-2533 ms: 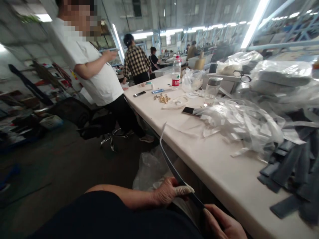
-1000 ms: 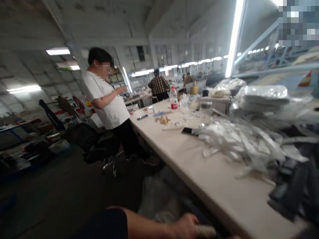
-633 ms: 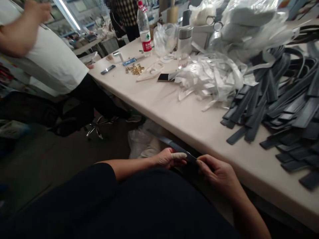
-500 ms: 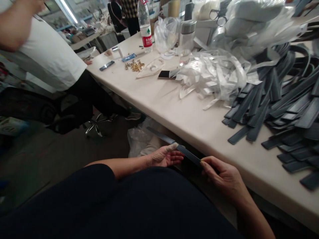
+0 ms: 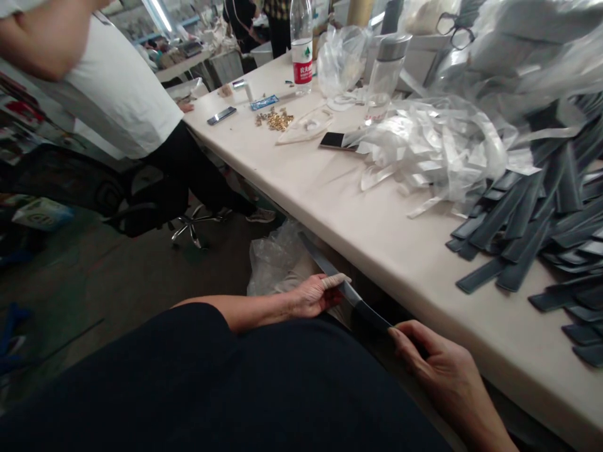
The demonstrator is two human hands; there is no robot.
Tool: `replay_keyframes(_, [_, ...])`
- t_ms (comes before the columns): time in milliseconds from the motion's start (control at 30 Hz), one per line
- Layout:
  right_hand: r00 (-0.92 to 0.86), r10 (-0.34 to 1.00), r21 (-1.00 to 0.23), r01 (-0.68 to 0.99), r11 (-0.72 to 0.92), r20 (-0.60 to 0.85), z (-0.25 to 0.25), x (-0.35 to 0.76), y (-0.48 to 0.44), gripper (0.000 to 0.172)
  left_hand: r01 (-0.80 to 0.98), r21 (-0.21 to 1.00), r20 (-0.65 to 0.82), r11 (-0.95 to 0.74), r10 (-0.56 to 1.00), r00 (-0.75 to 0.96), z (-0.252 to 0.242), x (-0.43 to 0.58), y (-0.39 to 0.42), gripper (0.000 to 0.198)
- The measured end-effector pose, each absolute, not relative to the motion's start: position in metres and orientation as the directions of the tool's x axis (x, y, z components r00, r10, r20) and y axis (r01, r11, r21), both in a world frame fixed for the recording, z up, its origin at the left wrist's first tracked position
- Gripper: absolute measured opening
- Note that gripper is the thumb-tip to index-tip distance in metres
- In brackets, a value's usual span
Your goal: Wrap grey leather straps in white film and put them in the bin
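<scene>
Holding: a long dark strap (image 5: 346, 290) is stretched between the person's two hands, below the near edge of the table (image 5: 377, 245) and above the lap.
Left hand (image 5: 313, 295): fingers curled shut around the strap partway along its length; the pale covered fingertip lies on top of it, and the far end sticks out past the hand toward the floor.
Right hand (image 5: 436, 367): closed on the near end of the strap, thumb on top, the other fingers tucked under (their exact grip is hidden).
Strap, how it will likely handle: thin, flat and light; it stays fairly straight between the hands, so I judge it springy rather than limp, bending easily across its flat face. The surface looks smooth and could slide through a loose pinch.
Where to take hold: by the flat faces, thumb above and fingers below, with two well-spaced grips so that the free end does not droop.
Strap pile (image 5: 532, 213): many similar dark pieces fanned on the table at the right, well apart from the hands.
White strips (image 5: 433, 150): a loose heap behind that pile.
Plastic bag (image 5: 277, 260): on the floor just beyond the left hand.
Other person (image 5: 117, 88): in a white shirt, by the far end of the table.
</scene>
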State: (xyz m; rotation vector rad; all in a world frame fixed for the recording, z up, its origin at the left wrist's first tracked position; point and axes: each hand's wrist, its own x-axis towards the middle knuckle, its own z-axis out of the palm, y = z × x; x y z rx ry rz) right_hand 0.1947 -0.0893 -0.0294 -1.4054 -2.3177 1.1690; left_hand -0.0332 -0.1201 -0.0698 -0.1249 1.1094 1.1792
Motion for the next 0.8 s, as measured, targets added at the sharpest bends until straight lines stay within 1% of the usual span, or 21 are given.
replay_keyframes(100, [-0.560, 0.806, -0.698, 0.655, 0.289, -0.192, -0.038, 0.179, -0.086, 0.042, -0.761, 0.455, -0.723, 0.463, 0.690, -0.012, -0.069, -0.027, -0.121, 0.023])
replay_keyframes(167, [-0.539, 0.824, -0.683, 0.669, 0.293, -0.174, -0.040, 0.171, -0.086, 0.042, -0.754, 0.465, -0.709, 0.464, 0.705, -0.003, -0.068, -0.026, -0.122, 0.030])
replay_keyframes(233, [-0.509, 0.844, -0.689, 0.675, 0.266, -0.173, -0.038, 0.171, -0.087, 0.042, -0.745, 0.484, -0.694, 0.458, 0.720, -0.008, -0.068, -0.026, -0.123, 0.036])
replay_keyframes(333, [-0.479, 0.847, -0.722, 0.668, 0.182, -0.230, -0.033, 0.186, -0.092, 0.044, -0.734, 0.524, -0.675, 0.432, 0.737, -0.048, -0.071, -0.029, -0.124, 0.042])
replay_keyframes(400, [-0.459, 0.848, -0.726, 0.673, 0.138, -0.264, -0.031, 0.198, -0.094, 0.044, -0.730, 0.527, -0.671, 0.436, 0.741, -0.041, -0.073, -0.028, -0.124, 0.046])
replay_keyframes(533, [-0.471, 0.847, -0.724, 0.671, 0.161, -0.248, -0.029, 0.193, -0.093, 0.043, -0.674, 0.517, -0.661, 0.528, 0.746, 0.077, -0.073, -0.020, -0.125, 0.048])
replay_keyframes(600, [-0.502, 0.832, -0.750, 0.638, 0.172, -0.237, -0.028, 0.181, -0.092, 0.043, -0.644, 0.531, -0.653, 0.551, 0.751, 0.104, -0.070, -0.016, -0.125, 0.049])
replay_keyframes(700, [-0.518, 0.822, -0.797, 0.587, 0.139, -0.238, -0.031, 0.180, -0.090, 0.043, -0.646, 0.564, -0.625, 0.514, 0.777, 0.072, -0.067, -0.018, -0.125, 0.049])
replay_keyframes(800, [-0.510, 0.794, -0.771, 0.631, 0.083, -0.332, -0.042, 0.208, -0.087, 0.045, -0.679, 0.568, -0.611, 0.465, 0.791, 0.031, -0.068, -0.025, -0.125, 0.049])
